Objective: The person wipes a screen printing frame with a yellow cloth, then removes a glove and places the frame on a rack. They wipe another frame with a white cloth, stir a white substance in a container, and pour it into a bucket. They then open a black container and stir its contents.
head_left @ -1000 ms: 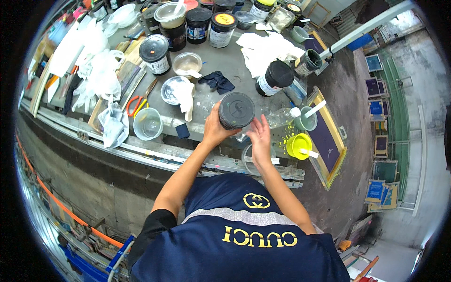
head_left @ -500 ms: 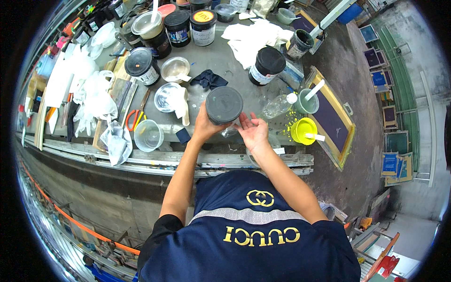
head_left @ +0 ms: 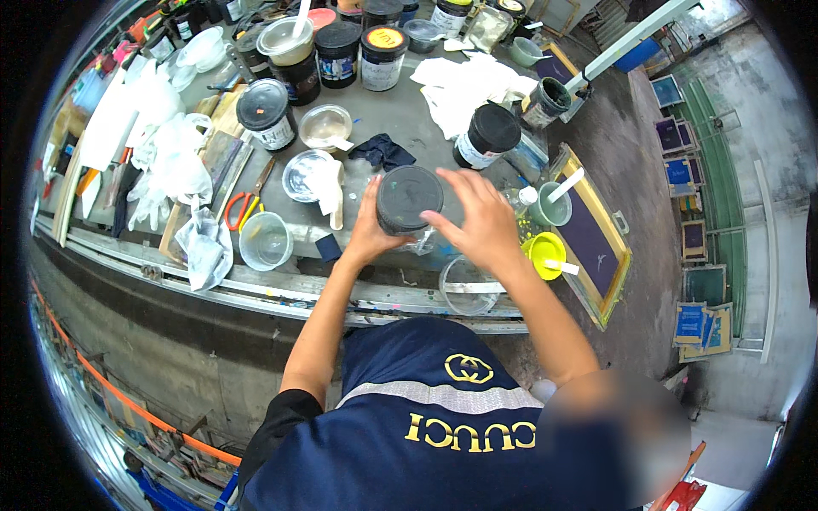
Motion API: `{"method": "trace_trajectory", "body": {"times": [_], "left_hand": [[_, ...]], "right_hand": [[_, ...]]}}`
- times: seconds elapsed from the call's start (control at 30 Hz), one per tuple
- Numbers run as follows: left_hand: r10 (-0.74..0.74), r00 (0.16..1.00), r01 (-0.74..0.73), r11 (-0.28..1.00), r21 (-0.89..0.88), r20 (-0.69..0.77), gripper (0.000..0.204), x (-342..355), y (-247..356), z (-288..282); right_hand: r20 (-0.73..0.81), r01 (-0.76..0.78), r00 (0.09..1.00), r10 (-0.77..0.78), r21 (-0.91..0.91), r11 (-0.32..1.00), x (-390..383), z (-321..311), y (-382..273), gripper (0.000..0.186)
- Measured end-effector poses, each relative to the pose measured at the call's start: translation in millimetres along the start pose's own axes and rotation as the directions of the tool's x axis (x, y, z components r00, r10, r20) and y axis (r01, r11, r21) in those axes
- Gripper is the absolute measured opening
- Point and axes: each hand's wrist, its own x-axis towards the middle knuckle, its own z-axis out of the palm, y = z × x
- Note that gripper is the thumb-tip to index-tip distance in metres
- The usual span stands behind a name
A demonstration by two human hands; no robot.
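My left hand (head_left: 368, 226) is wrapped round the side of a jar with a dark, dusty lid (head_left: 410, 198), held upright in front of me over the table's near part. At the jar's right side is my right hand (head_left: 487, 213), its fingers apart and curved, thumb close by the lid's rim; whether it touches is hard to tell. A crumpled dark cloth (head_left: 383, 152) lies just beyond the jar. Below my right hand sits a clear tub (head_left: 469, 294) with a pale stick across it. A small dark square (head_left: 329, 248) lies near my left wrist.
Black ink jars (head_left: 338, 55) stand at the back, beside a white cloth (head_left: 464, 85). Scissors (head_left: 247, 209) and a clear cup (head_left: 265, 242) lie left. Right are a yellow cup (head_left: 545, 254), a green cup (head_left: 552, 204) and a framed screen (head_left: 590, 238). A metal rail (head_left: 341, 294) edges the table.
My right hand has turned from palm up to palm down and moved up beside the jar's lid. My left hand still holds the jar. The view has shifted slightly.
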Motion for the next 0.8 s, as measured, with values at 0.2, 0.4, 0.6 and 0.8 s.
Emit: {"method": "trace_trajectory", "body": {"times": [0.2, 0.4, 0.6, 0.8], "left_hand": [[0.044, 0.973, -0.002, 0.983, 0.182, -0.226, 0.138, -6.2, 6.5, 26.4], [0.022, 0.968, 0.006, 0.994, 0.112, -0.249, 0.125, -5.5, -15.0, 33.4], [0.095, 0.961, -0.065, 0.99, 0.122, -0.261, 0.117, 1.9, -4.3, 28.0], [0.002, 0.993, 0.005, 0.998, 0.064, -0.121, 0.121, 9.3, -12.5, 21.5]], "right_hand": [[0.52, 0.049, 0.845, 0.128, -0.312, 0.949, 71.1, 29.5, -27.9, 0.13], [0.57, 0.062, 0.804, 0.167, -0.36, 0.931, 78.5, 55.1, -30.2, 0.13], [0.574, 0.102, 0.818, 0.046, -0.223, 0.969, 74.0, 52.5, -13.5, 0.115], [0.573, 0.463, 0.755, -0.318, -0.123, 0.878, 81.6, 47.3, 10.9, 0.11]]}}
